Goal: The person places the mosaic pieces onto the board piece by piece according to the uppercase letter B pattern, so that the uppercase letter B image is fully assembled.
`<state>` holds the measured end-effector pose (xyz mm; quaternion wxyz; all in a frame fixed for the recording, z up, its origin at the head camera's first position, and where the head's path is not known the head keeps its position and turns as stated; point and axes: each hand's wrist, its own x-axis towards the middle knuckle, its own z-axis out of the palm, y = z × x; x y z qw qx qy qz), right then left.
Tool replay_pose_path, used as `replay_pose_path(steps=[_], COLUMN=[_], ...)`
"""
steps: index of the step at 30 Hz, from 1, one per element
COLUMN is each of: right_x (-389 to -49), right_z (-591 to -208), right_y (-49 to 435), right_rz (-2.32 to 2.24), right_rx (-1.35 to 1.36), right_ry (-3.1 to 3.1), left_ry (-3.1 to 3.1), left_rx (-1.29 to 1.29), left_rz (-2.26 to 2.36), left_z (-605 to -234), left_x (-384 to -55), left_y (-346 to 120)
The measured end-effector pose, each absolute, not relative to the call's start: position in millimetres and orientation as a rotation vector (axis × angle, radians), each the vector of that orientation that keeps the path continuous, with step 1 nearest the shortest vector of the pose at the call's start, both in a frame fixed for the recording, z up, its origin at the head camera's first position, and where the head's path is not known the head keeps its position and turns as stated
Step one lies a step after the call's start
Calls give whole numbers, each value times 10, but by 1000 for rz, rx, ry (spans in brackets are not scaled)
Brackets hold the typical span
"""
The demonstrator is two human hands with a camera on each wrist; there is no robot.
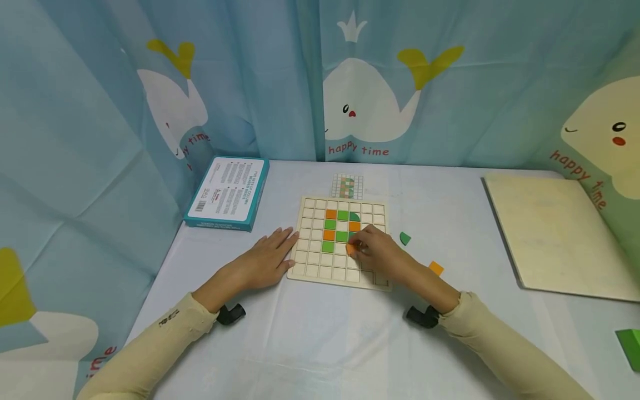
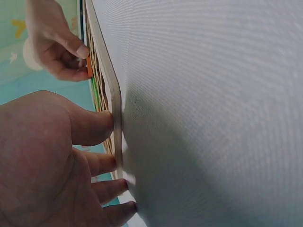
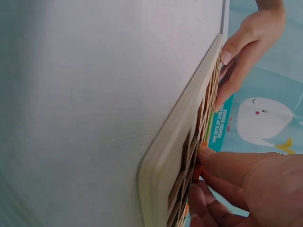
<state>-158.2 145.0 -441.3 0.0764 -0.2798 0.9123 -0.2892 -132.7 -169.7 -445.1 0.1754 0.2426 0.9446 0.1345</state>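
Observation:
A wooden grid board (image 1: pixel 311 261) lies on the table, with orange and green square tiles and a dark green quarter-round tile (image 1: pixel 354 216) set in its middle cells. My right hand (image 1: pixel 377 253) pinches an orange tile (image 1: pixel 350 249) between thumb and fingers, at the right part of the tile pattern. In the left wrist view this orange tile (image 2: pixel 89 66) stands on edge, close to the grid. With fairly straight fingers, my left hand (image 1: pixel 267 258) rests at the board's left edge. Thumb and fingertips of the left hand (image 2: pixel 42 151) touch the rim.
Behind the board lies a small printed pattern card (image 1: pixel 348 186). A loose green quarter-round tile (image 1: pixel 405 238) and an orange tile (image 1: pixel 436 268) are right of it. A teal box (image 1: pixel 227 191) is at back left, a pale wooden panel (image 1: pixel 560 233) at right, a green block (image 1: pixel 629 347) at far right.

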Motion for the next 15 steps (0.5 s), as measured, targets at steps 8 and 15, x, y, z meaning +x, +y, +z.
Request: replay_pose_path(steps=[8,15], right_x=[-1590,-1615], right_z=[-4426,-4434], right_y=[1440,1267], right_rz=[-880,-890], right_rx=[-891,-830], right_ry=[2787,2764], left_ry=[2678,2676], left_rx=[687,688], left_rz=[392,383], left_z=[-4434,-4426], left_x=[-1328,-1325], left_y=[-1690,-1685])
